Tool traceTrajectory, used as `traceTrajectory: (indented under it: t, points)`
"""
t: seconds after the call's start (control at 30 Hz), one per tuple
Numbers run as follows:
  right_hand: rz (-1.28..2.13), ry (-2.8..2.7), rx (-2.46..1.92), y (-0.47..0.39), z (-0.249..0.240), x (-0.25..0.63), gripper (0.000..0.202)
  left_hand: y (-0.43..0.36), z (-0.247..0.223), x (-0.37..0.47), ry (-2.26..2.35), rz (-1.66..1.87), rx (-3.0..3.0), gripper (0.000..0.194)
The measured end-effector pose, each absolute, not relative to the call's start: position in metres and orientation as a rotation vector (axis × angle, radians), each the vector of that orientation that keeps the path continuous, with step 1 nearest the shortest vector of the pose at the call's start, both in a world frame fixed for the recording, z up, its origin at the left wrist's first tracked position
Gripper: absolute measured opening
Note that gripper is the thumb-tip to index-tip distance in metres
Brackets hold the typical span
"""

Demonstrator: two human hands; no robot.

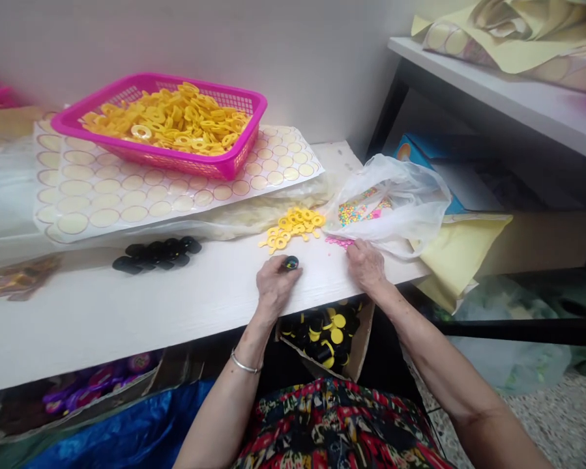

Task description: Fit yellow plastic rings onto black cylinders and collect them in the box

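Nearest the person's lap, a cardboard box holds black-and-yellow pieces. Above it, at the table's near edge, the left hand's fingers are clamped round a small black container. The right hand's fingers, bunched close, touch small pink pieces; whether they pinch any cannot be told. Beyond lie yellow ring-shaped pieces.

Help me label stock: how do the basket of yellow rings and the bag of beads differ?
The pink basket is stiff and mesh-walled; the plastic bag, limp and crumpled. The basket holds yellow rings; the bag, multicoloured beads. The basket rests on printed sheets, the bag on the white table. Both hold many small pieces.
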State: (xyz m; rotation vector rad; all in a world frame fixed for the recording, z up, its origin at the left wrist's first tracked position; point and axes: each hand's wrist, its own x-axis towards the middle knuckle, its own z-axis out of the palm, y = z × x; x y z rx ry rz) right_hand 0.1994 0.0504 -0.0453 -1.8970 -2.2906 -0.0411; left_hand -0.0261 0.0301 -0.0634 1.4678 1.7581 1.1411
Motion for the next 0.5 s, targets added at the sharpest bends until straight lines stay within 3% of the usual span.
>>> traceTrajectory:
  t: [0.5]
  points:
    - [0.417, -2.373, -1.745, 0.0553, -0.0447, 0.1933, 0.018, 0.0277, -0.0609, -0.0258, 1.648, 1.095, 1.659, 0.025]
